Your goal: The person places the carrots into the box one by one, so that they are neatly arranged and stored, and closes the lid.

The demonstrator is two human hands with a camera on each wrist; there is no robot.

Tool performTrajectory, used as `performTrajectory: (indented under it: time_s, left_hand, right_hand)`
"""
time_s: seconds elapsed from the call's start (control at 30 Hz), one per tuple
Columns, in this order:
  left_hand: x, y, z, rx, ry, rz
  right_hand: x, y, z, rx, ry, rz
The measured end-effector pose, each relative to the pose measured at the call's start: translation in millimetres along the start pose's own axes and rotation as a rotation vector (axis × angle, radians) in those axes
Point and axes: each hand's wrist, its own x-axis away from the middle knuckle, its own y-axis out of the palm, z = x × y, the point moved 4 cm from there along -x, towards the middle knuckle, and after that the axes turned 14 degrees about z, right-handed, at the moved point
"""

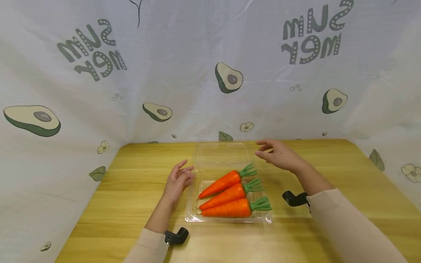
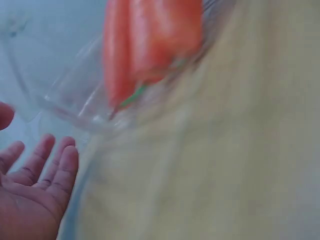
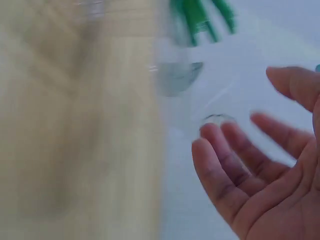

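Three orange carrots with green tops lie side by side in a clear plastic clamshell box, the nearest carrot (image 1: 227,209) close to the box's front rim (image 1: 227,220). The box's transparent lid (image 1: 223,155) is folded back toward the wall. My left hand (image 1: 177,182) hovers at the box's left side, fingers relaxed, holding nothing. To the right of the lid is my right hand (image 1: 277,155), its fingers loosely bent and nothing between them. In the left wrist view the carrots (image 2: 150,45) look blurred. The right wrist view shows some green carrot tops (image 3: 192,20) above my spread fingers.
The box stands on a wooden table (image 1: 121,204). Behind it hangs a pale cloth (image 1: 184,73) printed with avocados, flowers and lettering, which also runs along both sides. A black wrist camera (image 1: 177,236) is on the left wrist, another camera (image 1: 294,198) on the right.
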Motion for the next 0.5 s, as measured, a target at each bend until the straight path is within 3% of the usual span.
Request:
performTrajectory:
  time_s: [0.1, 0.23, 0.37, 0.5]
  left_hand:
    - [-15.0, -2.4, 7.9, -0.014, -0.079, -0.027]
    - [-32.7, -1.2, 14.1, -0.04, -0.186, -0.125]
    - [-40.1, 0.6, 15.1, -0.058, -0.267, -0.201]
    - [-41.3, 3.5, 15.1, -0.056, -0.293, -0.242]
  right_hand:
    - [0.3, 7.5, 17.8, -0.159, 0.129, -0.055]
    - [2.0, 22.5, 35.2, -0.377, 0.274, -0.134]
    - [3.6, 34.9, 44.0, -0.535, 0.35, -0.168]
    - [4.5, 39.7, 48.5, -0.603, 0.378, -0.165]
